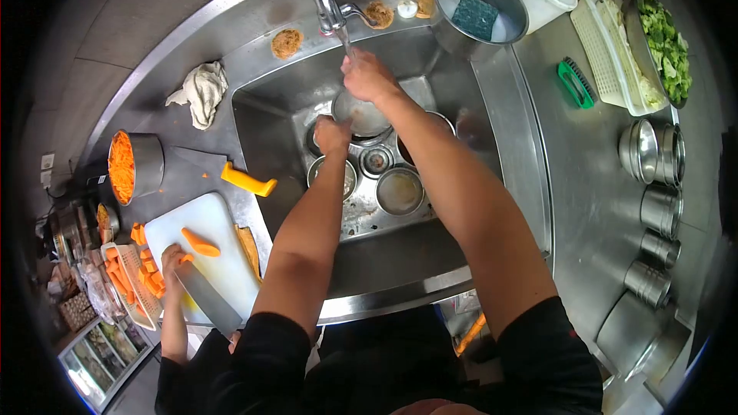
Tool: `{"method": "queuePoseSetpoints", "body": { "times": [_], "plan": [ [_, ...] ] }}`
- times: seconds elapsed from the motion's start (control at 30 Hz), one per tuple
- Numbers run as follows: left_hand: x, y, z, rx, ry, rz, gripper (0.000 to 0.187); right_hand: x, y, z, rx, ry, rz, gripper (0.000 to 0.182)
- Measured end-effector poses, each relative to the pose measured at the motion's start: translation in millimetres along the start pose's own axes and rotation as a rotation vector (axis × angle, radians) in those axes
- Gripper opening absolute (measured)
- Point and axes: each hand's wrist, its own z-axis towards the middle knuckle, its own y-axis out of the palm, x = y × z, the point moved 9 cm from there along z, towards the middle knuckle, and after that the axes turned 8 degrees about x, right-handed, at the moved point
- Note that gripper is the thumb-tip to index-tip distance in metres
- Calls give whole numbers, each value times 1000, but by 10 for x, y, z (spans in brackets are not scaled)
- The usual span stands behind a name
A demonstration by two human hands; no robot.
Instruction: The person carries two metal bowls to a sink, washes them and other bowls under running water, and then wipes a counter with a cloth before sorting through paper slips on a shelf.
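My left hand [332, 135] is closed at the left edge of a round metal bowl [361, 114] inside the sink [261, 119]. My right hand [369, 77] is above the bowl, directly under the faucet [329, 9], with water running onto it. Its fingers are curled; whatever they hold, if anything, is hidden. Several metal bowls lie on the sink floor, among them one [400, 190] at the lower right with cloudy liquid and one [338, 177] below my left hand. The drain [376, 161] shows between them.
On the left, a co-worker's hand [172, 261] steadies carrot on a white board [223, 223] beside a cleaver [206, 300]. A yellow-handled knife [246, 180] lies by the sink. A pot with a sponge [475, 17], a green brush [576, 83] and stacked metal containers [661, 211] stand right.
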Motion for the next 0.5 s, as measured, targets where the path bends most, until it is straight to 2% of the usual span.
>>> {"method": "queuePoseSetpoints", "body": {
  "times": [0.07,0.1,0.13,0.17,0.2,0.23,0.3,0.33,0.4,0.43,0.47,0.5],
  "plan": [
    [142,118,109,39,118,27,39,90,1,-50,-23,8,57,15],
    [266,217,168,118,285,87,30,272,49,-71,-19,71,151,18],
    [395,230,204,117,283,85,30,392,42,-87,-16,130,246,22],
    [679,280,155,86,478,88,26,492,-172,-188,150,62,90,19],
    [976,270,21,53,674,90,23,734,-257,-332,217,115,74,19],
    [1226,123,-46,52,675,91,23,1036,-288,-473,286,165,60,18],
    [1892,-98,-422,-36,1048,201,19,1813,-194,-788,338,373,-190,25],
    [1947,-109,-351,-35,1049,205,19,2021,-150,-862,338,374,-186,25],
    [2127,-206,-331,118,1252,184,20,2620,297,-1259,97,926,358,42],
    [2181,-266,-243,36,1101,244,21,2487,291,-1293,95,928,362,42],
    [2245,-343,-283,37,1102,248,21,2329,342,-1310,198,971,676,48],
    [2207,-360,-215,17,994,251,20,2241,387,-1310,301,999,991,54]
  ]
}}
